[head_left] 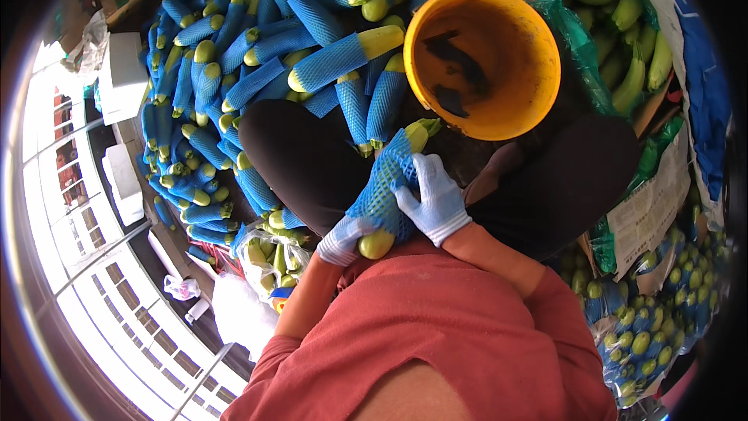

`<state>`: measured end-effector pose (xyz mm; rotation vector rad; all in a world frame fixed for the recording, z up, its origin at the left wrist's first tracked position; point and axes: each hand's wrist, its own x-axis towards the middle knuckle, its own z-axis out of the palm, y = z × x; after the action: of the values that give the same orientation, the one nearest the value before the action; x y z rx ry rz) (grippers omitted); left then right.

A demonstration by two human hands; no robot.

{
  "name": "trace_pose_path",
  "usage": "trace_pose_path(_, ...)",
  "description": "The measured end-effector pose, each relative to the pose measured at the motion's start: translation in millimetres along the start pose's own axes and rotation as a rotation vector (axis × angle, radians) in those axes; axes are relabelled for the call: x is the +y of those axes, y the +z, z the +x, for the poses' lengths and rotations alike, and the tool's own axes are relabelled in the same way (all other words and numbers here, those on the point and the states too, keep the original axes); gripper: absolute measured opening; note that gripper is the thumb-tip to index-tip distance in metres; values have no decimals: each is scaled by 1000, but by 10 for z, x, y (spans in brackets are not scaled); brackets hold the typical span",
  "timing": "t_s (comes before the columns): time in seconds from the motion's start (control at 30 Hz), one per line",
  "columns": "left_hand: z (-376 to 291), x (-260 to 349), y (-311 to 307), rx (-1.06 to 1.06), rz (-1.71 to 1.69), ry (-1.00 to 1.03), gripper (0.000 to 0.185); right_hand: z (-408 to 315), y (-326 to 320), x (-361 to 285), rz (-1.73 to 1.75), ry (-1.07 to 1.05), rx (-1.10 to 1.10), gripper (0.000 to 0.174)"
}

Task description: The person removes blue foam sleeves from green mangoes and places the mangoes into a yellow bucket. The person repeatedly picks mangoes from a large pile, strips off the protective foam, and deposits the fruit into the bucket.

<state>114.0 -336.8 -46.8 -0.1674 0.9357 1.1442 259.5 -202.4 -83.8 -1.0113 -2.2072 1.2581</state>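
Note:
A pale green zucchini [376,244] lies across my lap, partly covered by a blue foam net sleeve [378,187]. Its stem end points up and away from me, and its rounded end sticks out near my red shirt. My left hand [346,238], in a white and light-blue knit glove, grips the lower part of the sleeved zucchini. Higher up, my gloved right hand [431,197] holds the net from the right side, thumb and fingers against it. Part of the net looks bunched or doubled beside the right fingers.
A yellow bucket [482,61] with dark scraps inside stands before my right knee. Sleeved zucchini [257,47] are heaped ahead and to the left. Bare zucchini fill a green plastic bag [608,35] at right. Wrapped packs [648,327] lie behind it; white foam boxes [124,76] stand left.

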Motion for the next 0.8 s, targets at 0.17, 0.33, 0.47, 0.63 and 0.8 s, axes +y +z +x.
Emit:
trace_pose_path(0.17, -4, 36, 19, -69, 44, 32, 87, -58, 44, 122, 31, -132, 42, 51)
trace_pose_path(0.33, 289, -69, 79, 121, 47, -43, 66, 37, 196, 283, -14, 128, 72, 38)
trace_pose_path(0.47, 216, 70, 7, 322, 203, -116, 57, 286, -262, 80, -54, 154, -284, 37)
trace_pose_path(0.63, -256, 939, -363, 605, -316, 787, 57, 1203, -1118, 347, -404, 121, -190, 21)
trace_pose_path(0.8, -33, 1402, -573, 569, -490, 1057, 61, 1808, -381, 1425, -617, 217, -1115, 51)
